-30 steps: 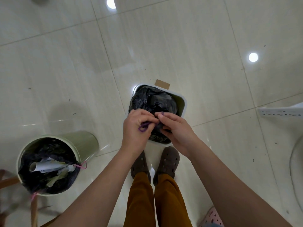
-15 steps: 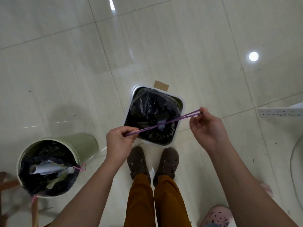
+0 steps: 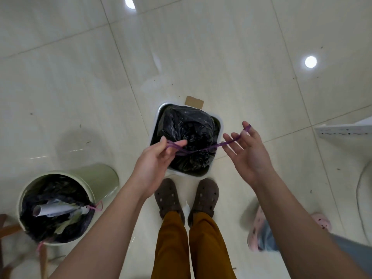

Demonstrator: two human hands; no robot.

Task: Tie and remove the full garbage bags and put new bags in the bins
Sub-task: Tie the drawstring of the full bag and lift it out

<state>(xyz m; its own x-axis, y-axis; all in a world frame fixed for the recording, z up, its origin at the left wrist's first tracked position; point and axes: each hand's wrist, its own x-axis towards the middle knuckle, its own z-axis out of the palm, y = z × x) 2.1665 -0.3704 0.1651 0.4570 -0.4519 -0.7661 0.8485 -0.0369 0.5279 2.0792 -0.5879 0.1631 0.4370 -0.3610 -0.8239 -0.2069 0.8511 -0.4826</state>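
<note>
tiled floor (image 3: 201,47), pale and glossy, carries everything here. largest item: round green bin (image 3: 96,178) at the person's lower left, lined with a black bag, paper and scraps showing at its open mouth, pink drawstring ends hanging at the rim. not yet tied, by the look of it.

square white bin (image 3: 219,125) sits just ahead of the brown clogs (image 3: 187,198). inside it, the black garbage bag (image 3: 187,133), mouth gathered and bunched toward the near side, still seated in the bin.

left hand (image 3: 155,160): thumb and fingers pinch one end of the purple drawstring (image 3: 201,150) over the bin's near-left corner. right hand (image 3: 249,150): fingers spread and relaxed, not curled, the cord looped over the index fingertip and running across the other fingers. cord sags a little between the two hands, crossing above the bag's neck.

judgement: step in hand is knotting the drawstring. to do it well, take up the slack first, keep the loop from slipping off that open right finger, cross the ends low against the gathered neck, then pull both ends evenly outward so the knot seats on the plastic and not in the air. thin cord could cut or snap if jerked; steady tension seems safer. lift the bag only once the knot holds.
</note>
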